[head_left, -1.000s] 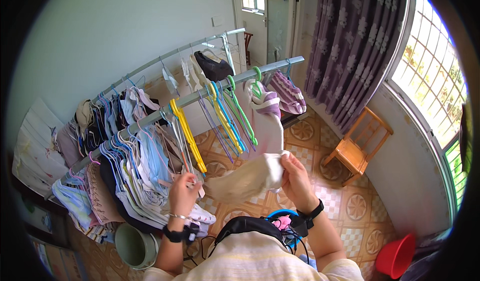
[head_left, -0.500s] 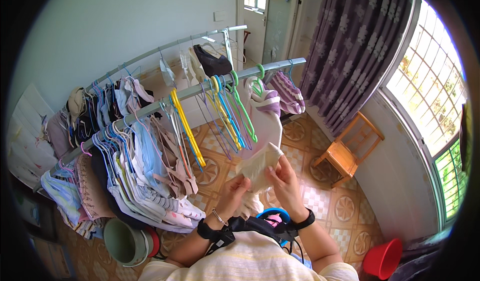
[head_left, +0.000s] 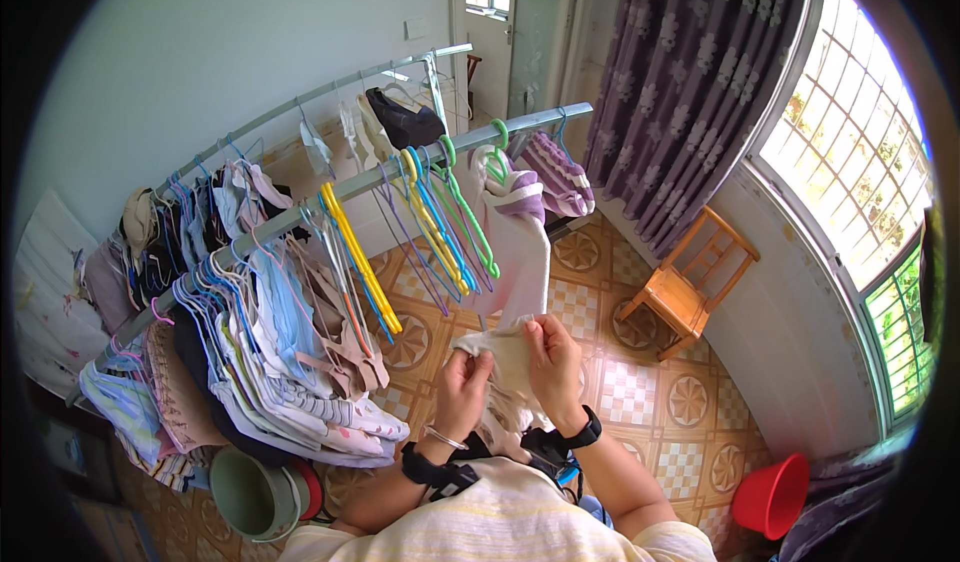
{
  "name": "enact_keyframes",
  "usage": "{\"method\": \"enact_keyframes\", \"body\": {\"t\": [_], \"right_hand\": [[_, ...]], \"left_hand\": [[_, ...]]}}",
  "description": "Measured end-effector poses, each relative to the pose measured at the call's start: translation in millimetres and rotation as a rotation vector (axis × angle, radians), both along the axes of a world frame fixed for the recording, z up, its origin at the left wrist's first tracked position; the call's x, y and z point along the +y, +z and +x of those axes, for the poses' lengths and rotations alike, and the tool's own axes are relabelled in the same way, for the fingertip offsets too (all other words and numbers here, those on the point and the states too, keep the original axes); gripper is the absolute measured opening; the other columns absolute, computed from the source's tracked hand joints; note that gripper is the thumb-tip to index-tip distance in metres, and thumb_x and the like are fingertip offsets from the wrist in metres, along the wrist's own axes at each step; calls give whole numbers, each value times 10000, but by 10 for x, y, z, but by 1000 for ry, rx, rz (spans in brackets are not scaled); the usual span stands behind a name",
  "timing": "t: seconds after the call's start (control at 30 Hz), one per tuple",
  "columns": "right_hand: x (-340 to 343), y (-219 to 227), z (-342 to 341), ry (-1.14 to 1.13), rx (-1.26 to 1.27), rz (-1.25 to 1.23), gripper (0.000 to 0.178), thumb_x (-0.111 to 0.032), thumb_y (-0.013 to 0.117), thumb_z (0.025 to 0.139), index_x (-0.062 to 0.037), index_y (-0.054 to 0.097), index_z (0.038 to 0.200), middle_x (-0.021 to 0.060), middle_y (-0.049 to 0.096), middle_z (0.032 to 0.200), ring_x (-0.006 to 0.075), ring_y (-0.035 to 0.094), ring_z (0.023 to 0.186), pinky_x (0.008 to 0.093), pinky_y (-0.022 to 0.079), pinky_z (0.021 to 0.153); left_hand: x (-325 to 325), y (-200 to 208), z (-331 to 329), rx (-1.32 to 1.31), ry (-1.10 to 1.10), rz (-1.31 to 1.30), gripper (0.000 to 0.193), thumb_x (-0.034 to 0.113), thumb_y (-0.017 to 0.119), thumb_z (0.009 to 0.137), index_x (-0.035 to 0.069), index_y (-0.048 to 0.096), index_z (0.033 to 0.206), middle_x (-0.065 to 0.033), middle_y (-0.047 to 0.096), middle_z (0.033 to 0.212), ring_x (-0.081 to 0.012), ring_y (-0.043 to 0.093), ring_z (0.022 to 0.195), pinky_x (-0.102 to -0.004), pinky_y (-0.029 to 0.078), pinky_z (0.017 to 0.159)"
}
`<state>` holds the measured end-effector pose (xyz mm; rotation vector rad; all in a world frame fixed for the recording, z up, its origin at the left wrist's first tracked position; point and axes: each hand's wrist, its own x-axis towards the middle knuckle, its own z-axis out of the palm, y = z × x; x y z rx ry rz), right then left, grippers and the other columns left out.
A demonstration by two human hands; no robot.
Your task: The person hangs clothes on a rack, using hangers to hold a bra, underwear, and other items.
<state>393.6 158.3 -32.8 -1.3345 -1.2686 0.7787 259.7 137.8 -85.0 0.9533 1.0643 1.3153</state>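
Observation:
A cream-coloured garment [head_left: 508, 354] is stretched between my two hands, its lower part hanging in loose folds in front of my chest. My left hand [head_left: 462, 392] pinches its left edge between thumb and fingers. On the other side, my right hand [head_left: 555, 364] grips the upper right edge, thumb on top. The kind of garment cannot be made out. Just beyond my hands, a pale garment with purple stripes [head_left: 515, 212] hangs on a green hanger. Bare yellow hangers [head_left: 365, 262], blue ones [head_left: 447, 237] and a green hanger [head_left: 470, 212] share the same rail.
A metal rack with two rails [head_left: 380, 170] carries several garments at the left, among them white tops [head_left: 290, 392]. A grey-green bucket [head_left: 245, 492] stands at the lower left. To the right are a wooden chair [head_left: 680, 287], a red bucket [head_left: 770, 497], a barred window and purple curtains [head_left: 690, 92].
My hands have shifted slightly left, and the garment's raised upper edge has dropped and spread flatter between them. The view has turned a little, so the rack appears further left.

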Motion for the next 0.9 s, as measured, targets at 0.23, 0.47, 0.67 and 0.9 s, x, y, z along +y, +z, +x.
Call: {"method": "enact_keyframes", "body": {"t": [0.23, 0.47, 0.67, 0.9], "right_hand": [[210, -195, 174, -121, -81, 50, 210, -207, 501, 974, -31, 548, 869, 101, 538, 639, 156, 500, 576, 288, 414, 553], [270, -83, 159, 293, 784, -367, 186, -253, 481, 992, -75, 523, 958, -37, 521, 796, 53, 475, 702, 207, 426, 652], [265, -6, 374, 395, 877, -385, 223, -294, 524, 969, -87, 546, 1050, -18, 579, 856, 81, 548, 752, 238, 465, 701], [31, -320, 718, 564, 260, -365, 321, -336, 507, 977, -38, 612, 923, -89, 517, 791, 6, 433, 728, 194, 403, 664]], "left_hand": [[63, 262, -119, 296, 144, 97, 249, 273, 561, 948, 47, 573, 843, -23, 525, 652, -107, 483, 585, -262, 391, 538], [119, 128, -213, -25, -237, -109, 337, 341, 596, 925, 9, 616, 979, -35, 615, 907, -65, 547, 868, -220, 449, 733], [107, -37, -34, 209, -316, 120, 306, 291, 635, 901, 10, 661, 1019, 39, 590, 764, -30, 496, 713, -214, 416, 628], [345, 427, -198, 410, -154, 199, 246, 219, 555, 946, 14, 604, 820, 64, 488, 641, -21, 377, 578, -226, 311, 490]]}}
